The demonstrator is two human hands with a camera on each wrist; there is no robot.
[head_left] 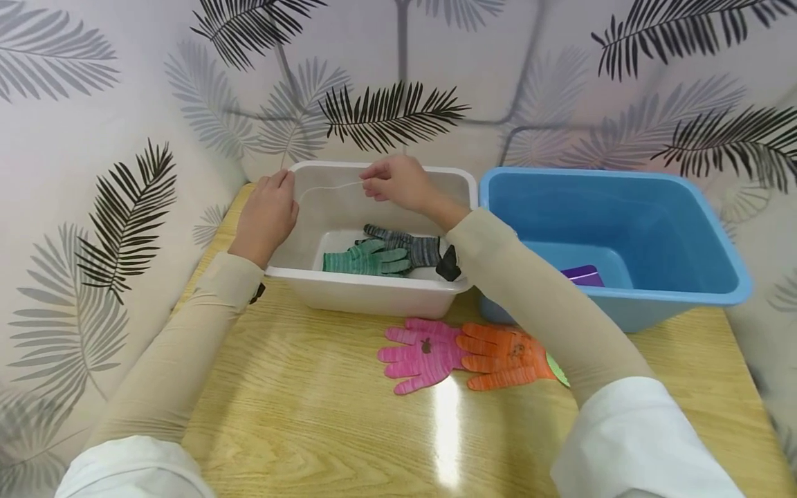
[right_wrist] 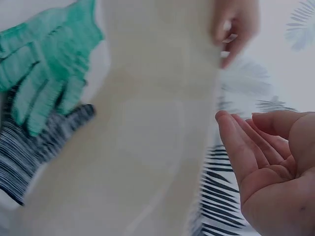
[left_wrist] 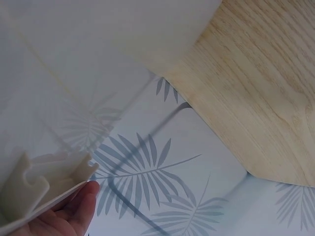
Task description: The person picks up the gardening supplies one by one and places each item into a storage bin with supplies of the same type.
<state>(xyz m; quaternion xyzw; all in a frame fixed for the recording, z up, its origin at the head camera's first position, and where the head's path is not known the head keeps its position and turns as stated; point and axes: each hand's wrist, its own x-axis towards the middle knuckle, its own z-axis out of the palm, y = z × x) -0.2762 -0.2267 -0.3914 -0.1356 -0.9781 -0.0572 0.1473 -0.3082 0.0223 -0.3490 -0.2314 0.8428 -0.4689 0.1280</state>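
Note:
My left hand grips the left end of the white plastic bin at its rim, with fingers curled beneath the edge in the left wrist view. Over the bin's far side hovers my right hand, thumb and fingertips slightly apart and nothing visible between them in the right wrist view. A thin pale line shows along the inner far wall near those fingertips. Inside the bin lie a green glove and a grey-black striped glove, partly overlapping.
Right of the white bin stands a blue bin with a purple item inside. In front, a pink glove and an orange glove lie on the wooden table. A leaf-patterned cloth hangs behind.

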